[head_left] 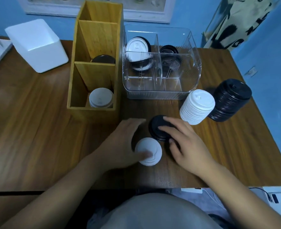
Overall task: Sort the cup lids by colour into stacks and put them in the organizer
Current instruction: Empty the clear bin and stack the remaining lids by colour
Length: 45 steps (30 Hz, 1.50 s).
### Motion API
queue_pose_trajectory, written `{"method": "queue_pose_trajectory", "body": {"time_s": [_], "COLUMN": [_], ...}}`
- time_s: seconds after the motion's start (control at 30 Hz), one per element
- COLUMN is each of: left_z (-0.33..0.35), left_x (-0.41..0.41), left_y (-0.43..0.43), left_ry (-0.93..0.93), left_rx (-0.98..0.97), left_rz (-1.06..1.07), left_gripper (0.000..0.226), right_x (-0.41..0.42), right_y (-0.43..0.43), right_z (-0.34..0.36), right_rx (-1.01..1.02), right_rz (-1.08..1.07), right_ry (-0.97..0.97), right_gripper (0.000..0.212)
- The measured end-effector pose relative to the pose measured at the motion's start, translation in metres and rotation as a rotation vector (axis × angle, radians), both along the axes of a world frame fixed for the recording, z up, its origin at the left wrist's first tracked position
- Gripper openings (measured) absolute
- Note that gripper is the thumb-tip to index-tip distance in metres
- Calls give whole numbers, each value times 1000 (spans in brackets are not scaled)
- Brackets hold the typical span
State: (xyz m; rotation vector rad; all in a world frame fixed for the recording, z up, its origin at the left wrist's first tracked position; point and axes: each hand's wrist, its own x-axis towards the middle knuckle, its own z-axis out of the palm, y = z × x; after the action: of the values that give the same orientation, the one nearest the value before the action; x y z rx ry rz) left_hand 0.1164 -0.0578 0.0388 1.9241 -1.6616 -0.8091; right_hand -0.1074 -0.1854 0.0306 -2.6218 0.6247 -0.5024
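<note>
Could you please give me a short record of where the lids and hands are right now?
Left hand: thumb on white lid, blurred
Right hand: fingers on black lid
Table: white stack, black stack at right
Wooden organizer: white lids near, dark lid middle
Clear organizer: mixed pile back left, black pile back right

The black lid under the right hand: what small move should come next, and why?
Probably carry the black lid onto the black stack. The right hand rests on it, and that stack, beside the white stack, shows only black lids.
</note>
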Motion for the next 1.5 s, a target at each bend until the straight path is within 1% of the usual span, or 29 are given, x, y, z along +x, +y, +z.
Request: {"method": "queue_pose_trajectory", "body": {"time_s": [0.07, 0.13, 0.2, 0.23, 0.3, 0.37, 0.43, 0.5, 0.57, 0.67, 0.77, 0.9, 0.97, 1.1, 1.2, 1.3, 1.37, 1.43, 1.5], "left_z": [-10, -21, -26, -24, -24, -22, -22, -27, -26, -21, -24, -24, -24, -28, -30, -32, -35, -37, -38], "left_x": [-11, -22, -18, -12, -1, -2, -11, -15, -8, 10, 18, 14, 8, -8, -16, -24, -28, -29, -29], "left_y": [15, 25, 25, 24, 24, 25, 23, 18, 12, 6, 2, -3, -5, -17, -28, -32, -33, -33, -33], "left_ry": [-162, -223, -242, -219, -190, -172, -230, -264, -178, -26, 9, 39, -30, -234, -384, -421, -448, -469, -496], "left_rx": [-67, -125, -175, -185, -188, -184, -202, -223, -206, -119, -90, -95, -124, -282, -312, -299, -297, -317, -340], "left_rz": [-37, -54, -76, -90, -138, -77, 19, 43, 46, 10, -40, -23, 1, -4, -36, -39, -50, -66, -84], "left_gripper": [97, 87, 74, 70, 74, 81, 84, 80, 77, 86, 92, 103, 101, 88, 88, 91, 91, 91, 85], "right_x": [3, 3, -2, -6, -13, -18, -19, -18, -18, -18, -16, -17, -17, 7, 45, 89, 117, 143, 163], "right_y": [-10, -8, 0, 6, 15, 20, 17, 11, 6, 5, 4, 1, -5, -49, -102, -162, -201, -232, -253], "right_z": [-4, -9, -9, -9, -10, -12, -13, -13, -13, -11, -10, -4, 10, 63, 102, 122, 126, 125, 122], "right_rx": [-7, -21, -38, -33, -4, 50, 100, 145, 155, 147, 126, 117, 108, -49, -111, -29, -20, -74, -124], "right_rz": [58, 56, -12, -44, -76, -112, -159, -168, -150, -161, -168, -127, -106, -50, -81, -203, -273, -290, -259], "right_ry": [141, 202, 174, 144, 73, 33, 57, 101, 132, 142, 162, 178, 129, 17, 28, 27, 78, 198, 342], "right_gripper": [57, 58, 55, 53, 52, 57, 68, 75, 77, 80, 83, 85, 76, 39, 30, 22, 19, 22, 26]}}
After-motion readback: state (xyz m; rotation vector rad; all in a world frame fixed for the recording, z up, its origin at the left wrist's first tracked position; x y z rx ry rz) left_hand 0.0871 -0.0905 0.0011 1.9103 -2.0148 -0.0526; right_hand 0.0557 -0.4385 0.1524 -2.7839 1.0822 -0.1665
